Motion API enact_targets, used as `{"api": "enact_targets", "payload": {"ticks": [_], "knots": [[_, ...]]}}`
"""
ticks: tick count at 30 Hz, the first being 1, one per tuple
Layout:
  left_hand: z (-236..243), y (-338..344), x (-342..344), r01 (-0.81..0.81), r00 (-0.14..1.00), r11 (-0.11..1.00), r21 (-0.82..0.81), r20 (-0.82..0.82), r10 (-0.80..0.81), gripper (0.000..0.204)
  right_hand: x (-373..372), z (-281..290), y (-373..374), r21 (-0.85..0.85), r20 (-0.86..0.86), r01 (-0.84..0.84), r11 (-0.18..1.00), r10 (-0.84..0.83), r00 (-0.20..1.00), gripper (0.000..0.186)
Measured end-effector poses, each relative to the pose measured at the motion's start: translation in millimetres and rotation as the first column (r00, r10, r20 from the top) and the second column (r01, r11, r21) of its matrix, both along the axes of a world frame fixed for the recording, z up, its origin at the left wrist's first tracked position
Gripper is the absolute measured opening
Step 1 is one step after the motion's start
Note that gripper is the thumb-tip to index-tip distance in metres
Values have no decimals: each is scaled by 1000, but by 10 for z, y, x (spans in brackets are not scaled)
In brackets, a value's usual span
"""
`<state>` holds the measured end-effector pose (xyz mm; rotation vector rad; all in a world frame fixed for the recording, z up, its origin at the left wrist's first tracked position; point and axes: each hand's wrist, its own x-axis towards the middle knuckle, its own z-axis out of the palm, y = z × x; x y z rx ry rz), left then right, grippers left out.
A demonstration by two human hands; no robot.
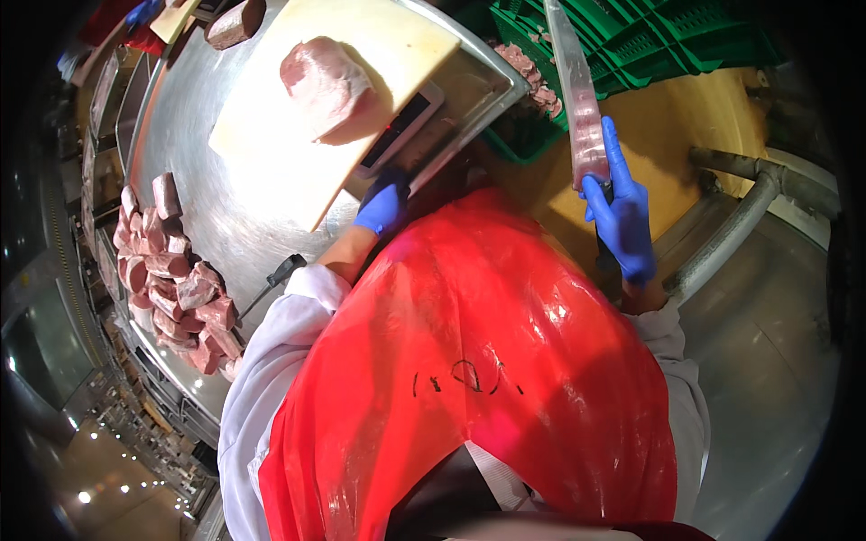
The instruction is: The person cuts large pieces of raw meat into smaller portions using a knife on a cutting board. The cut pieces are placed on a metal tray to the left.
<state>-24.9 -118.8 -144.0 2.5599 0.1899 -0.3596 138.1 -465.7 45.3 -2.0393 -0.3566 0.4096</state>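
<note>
and here we are at the brushed steel table (pixel 194 135), where a person in a glossy red plastic apron (pixel 469 307) has the right hand (pixel 621 221), gloved in blue, closed around a long steel knife with a dark handle (pixel 579 104), index finger stretched out straight, the blade pointing away from the body, off the table's right side, near the slatted green plastic crates (pixel 631 41). small pink meat trimmings (pixel 532 77) lie down there beside them. over to the left hand (pixel 383 207), blue-gloved too: it's low at the table's near edge, just beside the flat scale with a dark display (pixel 401 131), fingers partly hidden, and i can't tell how far open it is or whether it grips anything. centre stage, the thick, rounded pale-pink piece of meat (pixel 325 88) sits on the cream cutting board (pixel 257 135), well apart from both hands. a heap of chunky pink meat cuts (pixel 176 279) crowds the table's left side, and a second knife with a black handle (pixel 287 268) lies between it and the left forearm.
</note>
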Motion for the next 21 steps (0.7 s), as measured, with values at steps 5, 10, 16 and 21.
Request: {"api": "enact_targets", "payload": {"ticks": [5,10,16,21], "knots": [[-86,-363,778,-107,982,986,-125,144,125,24,112,-65,-209,86,-96,7,996,1,995,74],[-301,-782,1592,-102,992,985,138,90,91,30,111,-109,-333,138,-125,-30,990,48,991,72],[107,-893,2139,-281,955,927,-248,27,297,36,90,-97,-494,114,-140,20,993,-4,990,74],[1362,-893,2723,-205,934,883,-422,187,306,66,160,-79,-515,113,-105,56,992,-44,994,74]]}}
